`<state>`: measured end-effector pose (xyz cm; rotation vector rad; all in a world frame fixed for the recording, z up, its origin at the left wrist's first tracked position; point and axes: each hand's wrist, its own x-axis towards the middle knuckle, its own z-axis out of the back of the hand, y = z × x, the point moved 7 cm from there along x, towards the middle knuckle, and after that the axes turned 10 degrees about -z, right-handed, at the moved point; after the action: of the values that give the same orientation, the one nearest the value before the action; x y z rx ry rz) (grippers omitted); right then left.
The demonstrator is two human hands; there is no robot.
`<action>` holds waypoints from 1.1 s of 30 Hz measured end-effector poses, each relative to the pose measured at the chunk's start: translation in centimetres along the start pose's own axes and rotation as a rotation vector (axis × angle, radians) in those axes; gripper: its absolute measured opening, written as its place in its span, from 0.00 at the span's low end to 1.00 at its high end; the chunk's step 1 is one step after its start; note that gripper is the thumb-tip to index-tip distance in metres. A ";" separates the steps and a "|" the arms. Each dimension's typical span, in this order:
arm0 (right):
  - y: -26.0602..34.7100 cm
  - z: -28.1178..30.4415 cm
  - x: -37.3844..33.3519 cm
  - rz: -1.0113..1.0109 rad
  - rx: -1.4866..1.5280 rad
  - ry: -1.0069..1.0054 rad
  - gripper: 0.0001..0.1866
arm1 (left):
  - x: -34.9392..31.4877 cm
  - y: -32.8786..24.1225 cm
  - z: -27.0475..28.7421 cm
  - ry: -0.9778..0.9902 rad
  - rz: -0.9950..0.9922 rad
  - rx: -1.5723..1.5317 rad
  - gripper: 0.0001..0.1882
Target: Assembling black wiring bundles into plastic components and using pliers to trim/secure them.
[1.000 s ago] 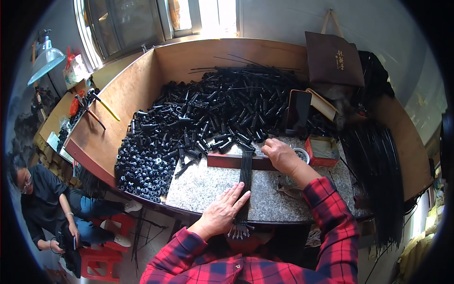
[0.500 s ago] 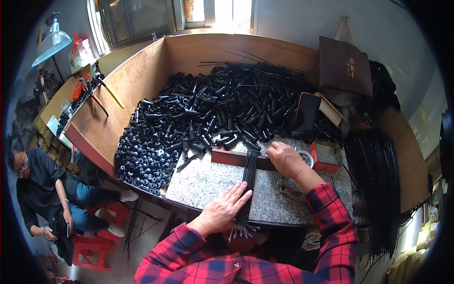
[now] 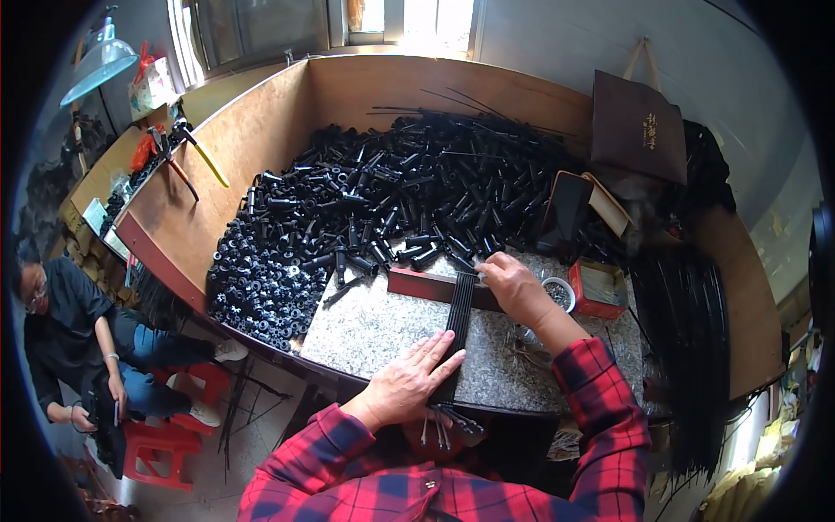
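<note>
A row of thin black rods (image 3: pixel 462 313) lies side by side across a dark red bar (image 3: pixel 426 285) on the speckled stone slab (image 3: pixel 348 326). My left hand (image 3: pixel 409 380) rests flat on the near part of the rods, fingers stretched out together. Pale, thin ends (image 3: pixel 444 428) of the rods stick out past the slab's front edge. At the far ends of the rods, my right hand (image 3: pixel 516 291) is closed in a pinch. What its fingertips hold is too small to make out. A small white cup (image 3: pixel 570 298) of tiny parts stands beside my right wrist.
Black tubular parts (image 3: pixel 409 187) heap up behind the slab. At right are a red box (image 3: pixel 600 290), a phone (image 3: pixel 565 213) and a bundle of long black rods (image 3: pixel 691 348). Pliers (image 3: pixel 204 157) hang on the wooden side wall (image 3: pixel 252 130). A seated person (image 3: pixel 78 339) is at left.
My right hand has shifted left, bringing its pinched fingertips close to the far ends of the rods. My left hand stays flat on them. The whole view has moved slightly.
</note>
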<state>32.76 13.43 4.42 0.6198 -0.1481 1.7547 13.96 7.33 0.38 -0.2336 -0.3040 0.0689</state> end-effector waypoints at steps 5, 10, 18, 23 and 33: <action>-3.8 5.5 -0.8 -0.179 -0.112 -0.133 0.09 | -0.1 -0.3 0.1 0.002 -0.031 0.001 0.51; -15.3 10.2 -6.2 -0.610 -0.579 0.142 0.05 | 0.1 -0.1 -0.9 0.057 -0.039 0.191 0.47; -20.7 8.5 -11.2 -0.751 -0.641 0.408 0.08 | 0.0 0.1 -0.6 -0.002 0.010 0.084 0.49; -19.6 10.0 -11.6 -0.789 -0.623 0.326 0.07 | 0.1 0.0 -0.5 0.011 0.003 0.074 0.51; -3.7 6.1 -2.7 -0.225 -0.172 -0.060 0.15 | -0.1 0.1 -1.2 0.073 -0.004 0.171 0.49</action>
<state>38.63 9.57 7.49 0.5421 -0.2582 1.4897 14.19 7.16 -0.84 -0.0659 -0.2243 0.0812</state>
